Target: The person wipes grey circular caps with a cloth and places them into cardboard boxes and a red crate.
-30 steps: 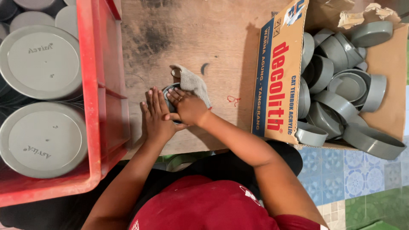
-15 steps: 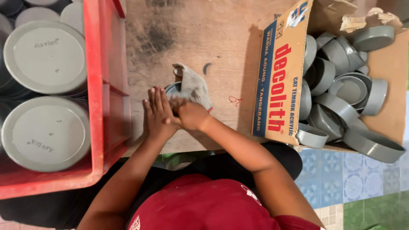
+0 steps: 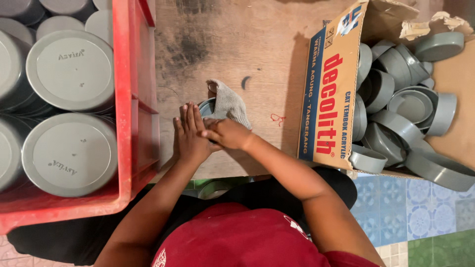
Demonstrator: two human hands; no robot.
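On the wooden board, my left hand lies flat with straight fingers against the side of a small grey cap. My right hand curls over the cap from the right and presses on it. A beige rag drapes over the cap's far side. Most of the cap is hidden under the hands and the rag.
A red crate at the left holds several round grey lids. At the right, an open cardboard box is full of several grey caps. A small dark curved scrap lies on the board. Patterned floor tiles show at lower right.
My right hand has slid its fingers from on top of the cap to over my left hand's fingertips. The view has shifted slightly, so everything sits further right.
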